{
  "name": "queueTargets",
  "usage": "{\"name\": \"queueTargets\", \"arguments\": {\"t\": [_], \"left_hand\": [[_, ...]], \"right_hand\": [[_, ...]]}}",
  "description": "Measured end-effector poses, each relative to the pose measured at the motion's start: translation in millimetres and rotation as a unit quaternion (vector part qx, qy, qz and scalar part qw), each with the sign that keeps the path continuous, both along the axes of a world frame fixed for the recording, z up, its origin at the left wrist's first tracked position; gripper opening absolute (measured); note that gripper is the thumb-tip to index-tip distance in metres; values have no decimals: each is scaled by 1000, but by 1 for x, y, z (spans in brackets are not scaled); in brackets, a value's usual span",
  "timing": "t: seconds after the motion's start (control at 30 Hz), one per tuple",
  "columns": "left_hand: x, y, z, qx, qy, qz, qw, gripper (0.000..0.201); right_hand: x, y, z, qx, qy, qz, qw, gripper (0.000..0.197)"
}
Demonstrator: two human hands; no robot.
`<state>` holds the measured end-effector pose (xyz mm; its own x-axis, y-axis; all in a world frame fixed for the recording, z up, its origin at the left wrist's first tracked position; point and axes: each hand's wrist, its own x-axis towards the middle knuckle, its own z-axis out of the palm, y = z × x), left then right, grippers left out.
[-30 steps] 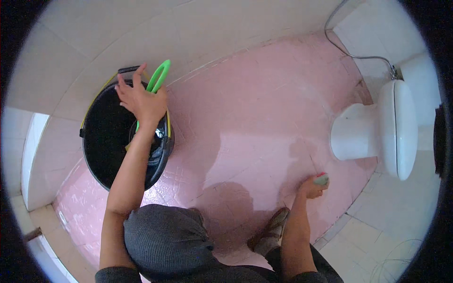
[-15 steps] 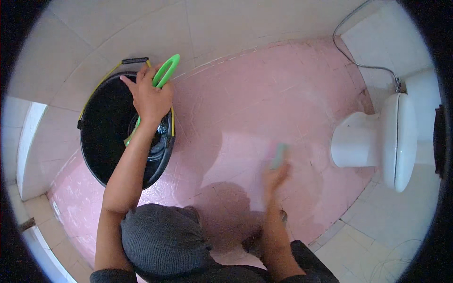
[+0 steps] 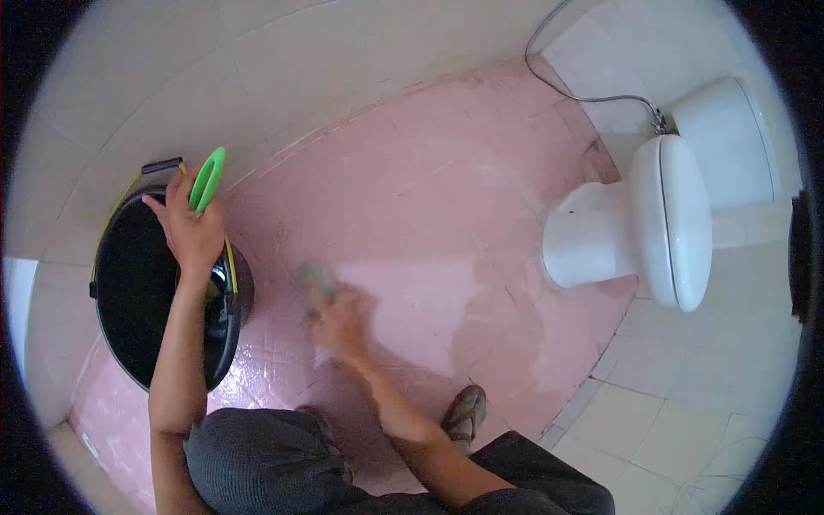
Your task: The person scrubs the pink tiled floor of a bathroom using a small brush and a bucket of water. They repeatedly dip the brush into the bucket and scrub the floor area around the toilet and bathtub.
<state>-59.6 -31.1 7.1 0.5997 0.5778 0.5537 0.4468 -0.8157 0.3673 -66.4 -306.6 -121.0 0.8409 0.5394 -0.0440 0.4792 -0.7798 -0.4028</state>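
At the left stands a large black bucket (image 3: pixel 120 292) with a yellow wire bail and a dark grip. My left hand (image 3: pixel 193 236) is over its far right rim, closed round a bright green looped handle (image 3: pixel 208 180) that sticks up past the rim. The lower end of that handle is hidden by my hand and forearm. Right of the bucket, my right hand (image 3: pixel 342 324) is low over the pink tiled floor (image 3: pixel 403 197), closed on a pale green scrubbing pad or brush (image 3: pixel 316 279). Motion blurs the green thing, so its exact kind is unclear.
A white toilet (image 3: pixel 592 236) stands at the right, with a metal hose (image 3: pixel 592 99) along the wall behind it. Tiled wall (image 3: pixel 300 77) bounds the far side. My shoe (image 3: pixel 466 414) and grey-clad knee (image 3: pixel 257 463) are near the lower edge. Wet shine shows beside the bucket.
My right hand has swept left across the floor with the green thing, from mid-floor to near the bucket. The view has shifted right; my left hand keeps its place at the bucket rim.
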Motion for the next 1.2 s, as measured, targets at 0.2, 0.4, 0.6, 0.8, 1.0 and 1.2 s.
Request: {"name": "queueTargets", "arguments": {"t": [0.2, 0.4, 0.6, 0.8, 1.0, 1.2], "left_hand": [[6, -11, 11, -18, -8, -1, 1000, 42], [11, -5, -1, -14, -10, 4, 1000, 43], [-1, 15, -12, 17, 20, -17, 1000, 46], [0, 17, -12, 18, 31, 4, 999, 45], [7, 4, -4, -12, 16, 9, 1000, 44], [7, 8, -9, 3, -1, -7, 1000, 42]], "right_hand": [[127, -233, 8, -4, -104, -570, 815, 49], [90, -202, -59, 45, -177, -433, 883, 53], [-51, 12, -38, 45, 63, -10, 997, 69], [59, -214, -44, 48, -112, -530, 839, 48], [67, -225, 4, 36, -107, -640, 760, 61], [-24, 24, -3, -10, 34, 64, 997, 57]]}}
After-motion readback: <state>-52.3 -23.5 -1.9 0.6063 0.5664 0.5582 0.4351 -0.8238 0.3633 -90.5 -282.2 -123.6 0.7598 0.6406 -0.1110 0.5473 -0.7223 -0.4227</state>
